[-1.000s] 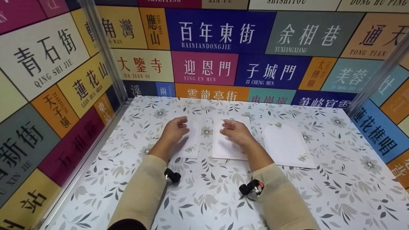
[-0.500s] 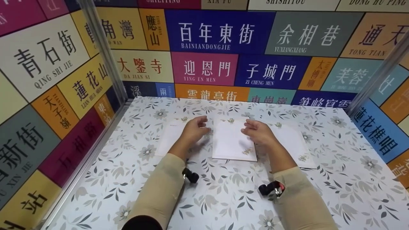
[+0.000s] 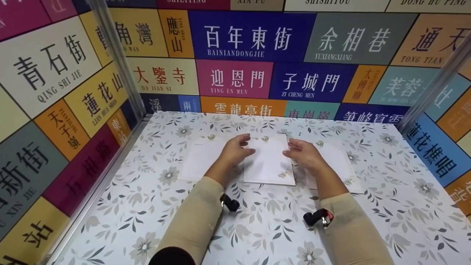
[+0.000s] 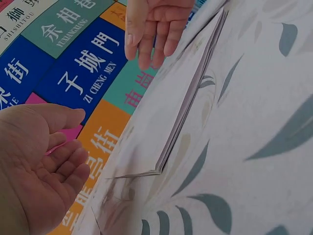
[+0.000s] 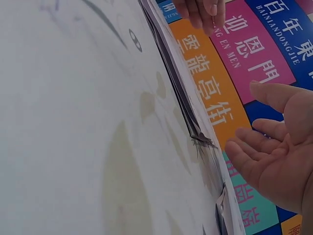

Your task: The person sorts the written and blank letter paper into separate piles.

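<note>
Note the middle pad [image 3: 268, 160], white, lying flat on the leaf-patterned tabletop [image 3: 270, 230], with a small plant motif at the far edge and another at the near right corner. In the left wrist view, visible as several thin layers along one side.

Observe the left hand [image 3: 235, 151] at the left edge of the middle pad, thumb standing apart from loosely bent fingers, gripping nothing. Observe the right hand [image 3: 305, 152] at the right edge of the middle pad, similarly spread between thumb and fingers, likewise gripping nothing. Palms turned inward, across the middle pad. Unable to tell whether touching its edges.

To the left of the middle pad, well clear of it, record the left paper [image 3: 200, 160], partly hidden by the left hand. To its right, record the right paper [image 3: 336, 162], partly covered by the right hand and forearm.

Nearer than the middle pad, note the left sleeve [image 3: 191, 217] and right sleeve [image 3: 355, 228], both beige. Beyond the middle pad, note coloured wall panels [image 3: 254, 55], lettered in Chinese and Latin script.
</note>
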Demonstrator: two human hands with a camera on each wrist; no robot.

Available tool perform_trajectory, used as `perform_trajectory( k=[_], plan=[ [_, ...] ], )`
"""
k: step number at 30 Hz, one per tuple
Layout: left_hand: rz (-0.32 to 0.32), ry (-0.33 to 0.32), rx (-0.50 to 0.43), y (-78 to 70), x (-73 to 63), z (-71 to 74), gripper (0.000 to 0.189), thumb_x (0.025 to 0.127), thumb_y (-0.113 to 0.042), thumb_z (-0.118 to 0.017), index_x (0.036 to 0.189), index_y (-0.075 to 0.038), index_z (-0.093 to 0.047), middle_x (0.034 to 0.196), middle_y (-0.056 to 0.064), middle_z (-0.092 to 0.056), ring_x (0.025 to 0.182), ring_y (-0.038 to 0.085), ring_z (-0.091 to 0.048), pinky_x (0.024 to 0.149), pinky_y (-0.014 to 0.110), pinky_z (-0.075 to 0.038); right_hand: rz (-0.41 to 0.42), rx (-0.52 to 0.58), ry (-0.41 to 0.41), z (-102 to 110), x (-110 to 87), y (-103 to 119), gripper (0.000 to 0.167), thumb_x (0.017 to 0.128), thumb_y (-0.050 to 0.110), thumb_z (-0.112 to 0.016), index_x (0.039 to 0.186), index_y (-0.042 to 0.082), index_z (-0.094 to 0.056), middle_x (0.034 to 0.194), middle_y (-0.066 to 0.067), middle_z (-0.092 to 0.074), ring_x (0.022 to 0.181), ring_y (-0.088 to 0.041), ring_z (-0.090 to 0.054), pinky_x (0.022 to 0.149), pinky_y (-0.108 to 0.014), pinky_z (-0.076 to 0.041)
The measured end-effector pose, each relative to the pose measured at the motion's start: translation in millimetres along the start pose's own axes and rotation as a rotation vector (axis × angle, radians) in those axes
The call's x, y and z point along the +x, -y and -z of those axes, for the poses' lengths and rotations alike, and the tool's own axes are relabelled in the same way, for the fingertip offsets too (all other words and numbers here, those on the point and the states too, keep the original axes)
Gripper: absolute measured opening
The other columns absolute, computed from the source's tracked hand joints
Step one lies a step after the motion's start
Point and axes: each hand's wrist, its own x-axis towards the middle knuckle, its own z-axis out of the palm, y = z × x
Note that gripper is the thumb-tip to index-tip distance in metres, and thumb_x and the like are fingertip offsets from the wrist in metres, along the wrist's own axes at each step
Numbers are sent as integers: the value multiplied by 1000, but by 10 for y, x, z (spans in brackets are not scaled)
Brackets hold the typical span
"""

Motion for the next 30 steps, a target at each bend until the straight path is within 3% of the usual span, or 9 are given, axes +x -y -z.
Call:
perform_trajectory(
  k=[6, 13, 21, 26, 30],
  plan=[
    [-45, 74, 91, 81, -45, 2, 86, 90, -23, -87, 164, -23, -44, 171, 10, -44, 157, 32, -46, 131, 47, -37, -27, -124, 47, -18, -19, 3, 91, 98, 39, -78, 171, 18, -29, 179, -9, -28, 167, -32, -24, 136, -53, -25],
    [-136, 194, 259, 157, -76, -25, 101, 84, -32, -92, 168, -20, -36, 177, 7, -32, 165, 29, -30, 138, 44, -20, 31, -275, 137, -20, -31, -52, 98, 94, 45, -82, 172, 21, -27, 179, -17, -23, 167, -40, -19, 136, -60, -18],
    [-102, 306, 484, 177, -98, -45, 109, 81, -44, -93, 170, -31, -31, 181, -4, -21, 170, 24, -15, 139, 47, -12, 75, -454, 263, -44, -65, -77, 114, 83, 53, -90, 172, 22, -26, 183, -12, -10, 169, -40, -6, 137, -63, -8],
    [-124, 351, 607, 169, -100, -64, 108, 83, -51, -90, 170, -28, -31, 182, -2, -20, 170, 26, -14, 139, 49, -12, 130, -578, 276, -68, -67, -79, 113, 81, 51, -91, 170, 17, -31, 182, -14, -13, 168, -42, -8, 136, -63, -9],
    [-123, 359, 664, 157, -120, -82, 106, 84, -52, -88, 170, -25, -33, 182, -2, -20, 170, 26, -13, 139, 48, -13, 137, -611, 289, -86, -65, -91, 109, 81, 43, -92, 168, 13, -35, 181, -14, -15, 169, -41, -8, 137, -61, -9]
  ],
)
